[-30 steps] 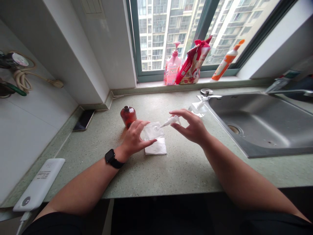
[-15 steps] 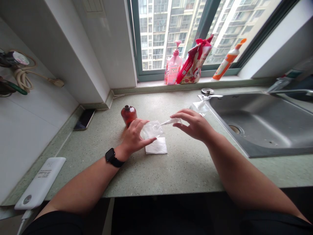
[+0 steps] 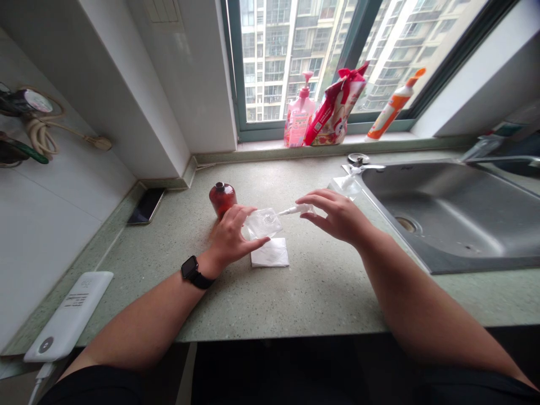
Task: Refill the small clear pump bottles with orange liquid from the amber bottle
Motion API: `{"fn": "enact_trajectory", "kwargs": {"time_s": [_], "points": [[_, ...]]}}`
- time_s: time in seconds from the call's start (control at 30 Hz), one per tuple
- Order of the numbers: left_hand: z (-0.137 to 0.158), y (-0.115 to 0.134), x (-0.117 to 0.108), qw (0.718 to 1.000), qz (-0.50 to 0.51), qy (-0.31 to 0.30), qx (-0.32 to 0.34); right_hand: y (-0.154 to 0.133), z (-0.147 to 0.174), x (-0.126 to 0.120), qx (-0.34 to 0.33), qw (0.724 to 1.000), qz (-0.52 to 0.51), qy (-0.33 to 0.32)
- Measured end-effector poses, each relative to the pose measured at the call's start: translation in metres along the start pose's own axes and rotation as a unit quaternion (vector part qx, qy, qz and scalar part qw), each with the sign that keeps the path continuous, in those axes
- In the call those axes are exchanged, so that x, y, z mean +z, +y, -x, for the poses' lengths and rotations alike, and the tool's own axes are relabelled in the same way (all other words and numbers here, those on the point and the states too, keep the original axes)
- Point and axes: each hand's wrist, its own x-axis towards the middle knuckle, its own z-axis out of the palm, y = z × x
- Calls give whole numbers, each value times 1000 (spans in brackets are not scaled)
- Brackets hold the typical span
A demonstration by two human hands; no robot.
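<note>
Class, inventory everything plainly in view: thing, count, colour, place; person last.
Clear bottle: 1, colourless, left hand
Nozzle: 1, white, right hand
Counter: 1, green, centre
Brown bottle: 1, brown, counter
Tissue: 1, white, counter
Phone: 1, black, counter
Power bank: 1, white, left
Pump bottle: 1, pink, sill
Bag: 1, red, sill
Squeeze bottle: 1, orange, sill
Sink: 1, grey, right
Disc: 1, silver, counter
Window: 1, green-framed, back
Cord: 1, beige, wall
Watch: 1, black, left arm
Hands: 2, bare, centre

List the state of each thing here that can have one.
Clear bottle: gripped by left hand
White pump: pinched by right hand, tip at clear bottle, whether inserted unclear
Brown bottle: upright, no pump fitted
Phone: lying flat, screen dark
Power bank: cable plugged in
Pink bottle: upright, pump fitted
White sheet: lying flat
</note>
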Motion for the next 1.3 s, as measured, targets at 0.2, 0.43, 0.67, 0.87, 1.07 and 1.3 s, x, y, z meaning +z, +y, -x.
{"fn": "enact_trajectory", "kwargs": {"time_s": [0.2,0.43,0.67,0.87,1.07,1.3], "points": [[0,-1,1,1000,7,2,-2,-1,0,2,0,1000,20,-20],[0,-3,2,1000,12,-1,-4,-4,0,2,21,1000,17,-11],[0,-2,1,1000,17,-3,-7,-3,0,4,27,999,3,-23],[0,-4,2,1000,17,-3,-4,-3,0,4,34,999,-9,-23],[0,-4,2,1000,13,-5,-6,-2,0,2,65,998,-14,-19],[0,-6,1,1000,14,-5,0,15,1,-1,252,965,42,61]]}}
